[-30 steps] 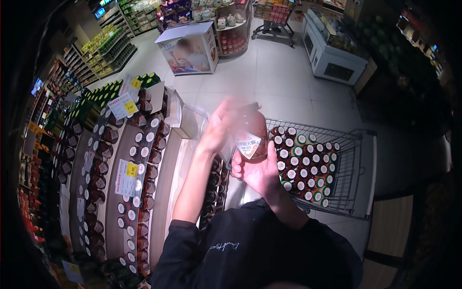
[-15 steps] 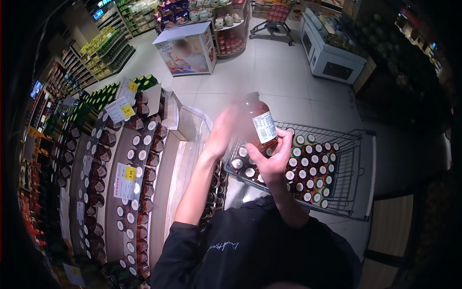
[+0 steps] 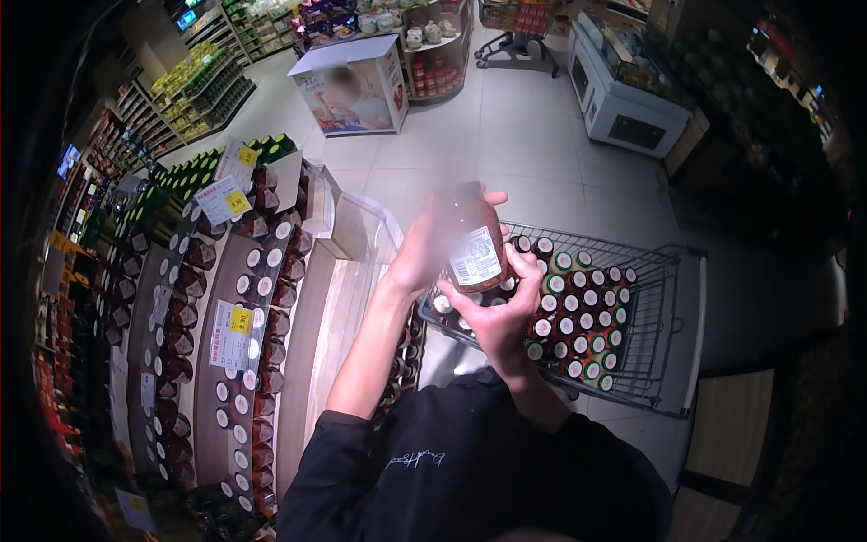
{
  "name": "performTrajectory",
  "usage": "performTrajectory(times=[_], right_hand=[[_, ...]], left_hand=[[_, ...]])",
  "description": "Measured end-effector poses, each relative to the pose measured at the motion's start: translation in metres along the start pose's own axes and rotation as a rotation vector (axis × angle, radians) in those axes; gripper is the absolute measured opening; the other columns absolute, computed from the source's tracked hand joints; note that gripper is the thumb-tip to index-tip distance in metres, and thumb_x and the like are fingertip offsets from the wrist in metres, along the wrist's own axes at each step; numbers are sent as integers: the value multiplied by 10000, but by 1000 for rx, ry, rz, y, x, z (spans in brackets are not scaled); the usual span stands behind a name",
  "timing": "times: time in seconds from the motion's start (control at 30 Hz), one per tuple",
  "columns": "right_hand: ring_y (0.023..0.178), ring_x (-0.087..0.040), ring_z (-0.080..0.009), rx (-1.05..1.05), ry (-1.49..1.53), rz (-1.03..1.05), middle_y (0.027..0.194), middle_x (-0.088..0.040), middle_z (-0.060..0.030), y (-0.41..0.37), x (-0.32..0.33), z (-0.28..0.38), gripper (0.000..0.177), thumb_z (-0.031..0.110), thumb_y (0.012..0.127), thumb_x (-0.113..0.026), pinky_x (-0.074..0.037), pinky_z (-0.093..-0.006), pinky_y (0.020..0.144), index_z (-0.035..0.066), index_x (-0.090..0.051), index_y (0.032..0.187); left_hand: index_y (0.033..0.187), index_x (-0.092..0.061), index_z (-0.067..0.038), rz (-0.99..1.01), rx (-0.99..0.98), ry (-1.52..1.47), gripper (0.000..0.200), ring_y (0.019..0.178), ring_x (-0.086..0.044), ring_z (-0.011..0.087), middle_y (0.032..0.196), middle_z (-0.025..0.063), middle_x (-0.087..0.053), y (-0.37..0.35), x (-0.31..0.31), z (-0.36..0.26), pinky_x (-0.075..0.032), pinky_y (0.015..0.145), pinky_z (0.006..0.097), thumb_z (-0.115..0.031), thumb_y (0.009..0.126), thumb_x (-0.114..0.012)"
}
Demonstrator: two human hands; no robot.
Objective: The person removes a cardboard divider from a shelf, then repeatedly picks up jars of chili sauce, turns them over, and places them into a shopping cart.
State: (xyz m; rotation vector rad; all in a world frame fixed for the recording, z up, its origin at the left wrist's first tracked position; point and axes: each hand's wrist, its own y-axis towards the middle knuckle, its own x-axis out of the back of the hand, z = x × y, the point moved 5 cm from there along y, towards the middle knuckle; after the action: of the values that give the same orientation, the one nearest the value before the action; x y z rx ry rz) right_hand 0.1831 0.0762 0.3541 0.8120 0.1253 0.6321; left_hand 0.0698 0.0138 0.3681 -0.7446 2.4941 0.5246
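Note:
A glass jar (image 3: 489,228) of dark red-brown contents, with a white printed label, is up in front of me, tilted. My right hand (image 3: 503,312) grips its lower end, thumb and fingers on either side. My left hand (image 3: 417,255) is wrapped round the jar's upper part from the left, its fingertips showing past the far side. A hazy blur covers part of the left hand and the jar's top. Below the hands, several similar jars (image 3: 587,303) with white and green-rimmed lids stand in a shopping cart (image 3: 664,316).
To my left, tiered shelves (image 3: 305,379) carry rows of jars with price signs (image 3: 231,334). A clear plastic guard (image 3: 384,226) edges the shelf near the cart. Ahead stand a white promotional counter (image 3: 348,90), another cart (image 3: 517,41) and a white chest freezer (image 3: 623,99).
The jar has turned and moved slightly left and down, its label now leaning the other way. Left fingertips now show beyond it. My right hand has shifted a little left with it.

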Motion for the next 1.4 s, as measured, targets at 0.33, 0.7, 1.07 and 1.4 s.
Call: performTrajectory(times=[0.33, 0.7, 1.07, 1.4], right_hand=[[955, -586, -287, -93, 13, 5, 1071, -553, -174, -10, -6, -23, 818, 165, 564, -920, -497, -369, 813, 1, -429, 1198], [1025, -600, -260, -167, 43, 55, 1151, -572, -178, -26, -4, -81, 787, 143, 617, -892, -492, -354, 876, -3, -451, 1252], [1152, -532, -264, -492, 360, 173, 1254, -513, -174, -38, -2, -198, 747, 95, 696, -813, -445, -376, 964, 22, -421, 1328], [982, -604, -249, -401, 115, 492, 1115, -588, -157, -45, -33, -263, 733, 21, 632, -774, -497, -326, 791, 26, -460, 1294]], left_hand=[[1314, -443, -65, -6, 115, -21, 700, 1168, -541, 310, 1386, 195, -450, 1, 13, 20, -479, 965, 452, -641, 928, -349], [1353, -402, -56, -177, 23, 430, 679, 1187, -519, 252, 1312, 147, -526, 11, 63, 54, -434, 991, 387, -519, 890, -580], [1154, -588, 16, -213, 124, 876, 491, 966, -609, 127, 1028, 78, -659, 55, 21, 58, -490, 877, 292, -166, 750, -799], [1147, -524, 15, -365, 439, 1390, 623, 913, -673, 308, 953, 211, -668, 63, 84, 110, -516, 810, 374, -215, 639, -801]])
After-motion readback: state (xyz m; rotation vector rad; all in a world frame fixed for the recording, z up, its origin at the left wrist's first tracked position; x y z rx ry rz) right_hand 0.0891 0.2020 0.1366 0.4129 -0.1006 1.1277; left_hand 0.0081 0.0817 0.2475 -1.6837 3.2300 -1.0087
